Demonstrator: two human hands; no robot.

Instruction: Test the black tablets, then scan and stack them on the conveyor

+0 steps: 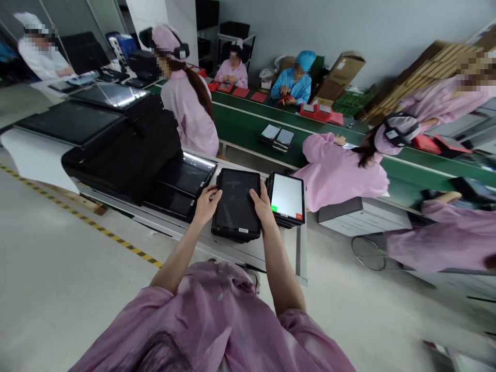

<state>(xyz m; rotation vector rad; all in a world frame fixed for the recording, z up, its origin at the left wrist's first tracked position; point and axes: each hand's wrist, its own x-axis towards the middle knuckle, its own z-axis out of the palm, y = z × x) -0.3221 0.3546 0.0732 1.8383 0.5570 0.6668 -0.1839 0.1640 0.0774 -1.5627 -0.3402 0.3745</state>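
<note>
A dark-screened black tablet [237,199] lies on top of a stack of similar tablets at the edge of a light workbench [267,251]. My left hand [205,205] is at its left edge, fingers bent and thumb near the rim. Along the right edge, my right hand [263,206] grips it with the thumb over the screen. The undersides of both grips are hidden. Just right of my right hand, another stack has a lit tablet [287,195] on top, its white screen showing green and red corner patches.
Dark-screened tablets [188,173] lie left of my left hand, beside a large black covered pile [124,155]. Beyond runs a green conveyor [240,121] with co-workers along it. A co-worker in pink [341,165] sits close at the right. Yellow-black tape [96,231] marks the floor.
</note>
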